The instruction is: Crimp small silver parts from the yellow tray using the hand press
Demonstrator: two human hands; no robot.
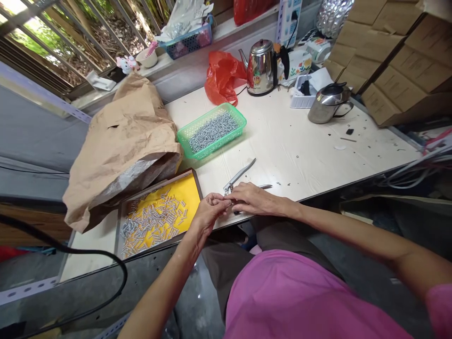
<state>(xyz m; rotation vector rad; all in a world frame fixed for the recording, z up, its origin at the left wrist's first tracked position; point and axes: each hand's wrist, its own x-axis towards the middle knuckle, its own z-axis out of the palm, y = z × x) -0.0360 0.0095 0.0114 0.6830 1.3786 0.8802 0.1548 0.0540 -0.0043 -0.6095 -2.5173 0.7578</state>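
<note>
My left hand point(211, 210) is curled closed at the table's front edge, thumb and fingers pinched together. Its fingertips meet those of my right hand point(256, 198), which is also closed in a pinch. Whatever small piece lies between them is too small and covered to make out. Metal pliers point(240, 174) with a coil spring lie beside and partly beneath my right hand, handles spread apart. Left of my left hand is a shallow tray point(197, 181) with a yellow lining, holding many small silvery metal pieces point(155, 216) that look like springs or screws.
A green plastic basket point(241, 123) of small metal pieces stands farther back. A brown paper sack point(120, 132) leans over the tray's back edge. Behind are a red plastic bag point(224, 75), a kettle point(260, 70) and a steel pot point(326, 106). Cardboard boxes point(399, 70) are stacked at right.
</note>
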